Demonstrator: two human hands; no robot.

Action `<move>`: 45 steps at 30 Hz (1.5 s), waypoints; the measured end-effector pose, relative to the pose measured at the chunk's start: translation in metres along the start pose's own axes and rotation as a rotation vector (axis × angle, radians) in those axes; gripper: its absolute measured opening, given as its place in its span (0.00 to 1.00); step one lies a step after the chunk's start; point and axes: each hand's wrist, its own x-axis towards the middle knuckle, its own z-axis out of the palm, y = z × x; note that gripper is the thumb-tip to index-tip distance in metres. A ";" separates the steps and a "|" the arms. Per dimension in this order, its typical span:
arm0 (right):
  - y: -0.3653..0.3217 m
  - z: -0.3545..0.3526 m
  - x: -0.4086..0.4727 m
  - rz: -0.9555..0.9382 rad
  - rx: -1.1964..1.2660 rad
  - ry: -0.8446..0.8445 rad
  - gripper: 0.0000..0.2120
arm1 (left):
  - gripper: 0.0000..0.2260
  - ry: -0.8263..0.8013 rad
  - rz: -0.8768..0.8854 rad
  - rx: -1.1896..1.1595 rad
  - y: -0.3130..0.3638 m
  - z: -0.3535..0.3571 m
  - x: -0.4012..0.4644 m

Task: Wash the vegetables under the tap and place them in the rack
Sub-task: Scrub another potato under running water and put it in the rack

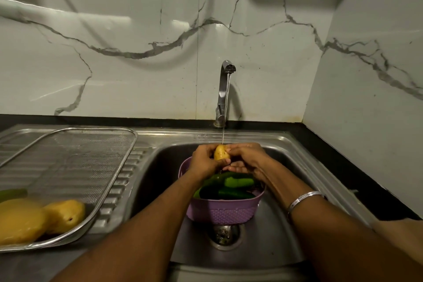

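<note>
A small yellow potato (221, 153) is held under a thin stream of water from the chrome tap (225, 89). My left hand (206, 162) grips it from the left, and my right hand (248, 159) holds it from the right with fingers curled round it. Below them a purple perforated basket (223, 212) stands in the sink basin (274, 242) and holds several green vegetables (233, 186). On the drainboard at the left lies a wire-mesh rack (75, 158) with two yellow potatoes (64, 215) and a green vegetable (13, 193) in its near-left corner.
The sink drain (225, 234) lies just in front of the basket. A ribbed steel drainboard (123, 181) runs between rack and basin. A black counter (357, 174) borders the sink on the right. Marble wall tiles (137, 52) rise behind and to the right.
</note>
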 end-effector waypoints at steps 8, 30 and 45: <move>0.004 0.005 -0.006 -0.077 -0.059 0.124 0.17 | 0.19 -0.015 0.024 0.032 0.007 0.008 -0.002; 0.010 0.009 0.003 -0.223 -0.104 0.023 0.13 | 0.22 -0.007 -0.279 -0.458 0.035 0.007 -0.004; 0.017 0.004 0.009 -0.388 -0.369 -0.103 0.20 | 0.09 0.277 -0.261 -0.221 0.025 0.012 0.000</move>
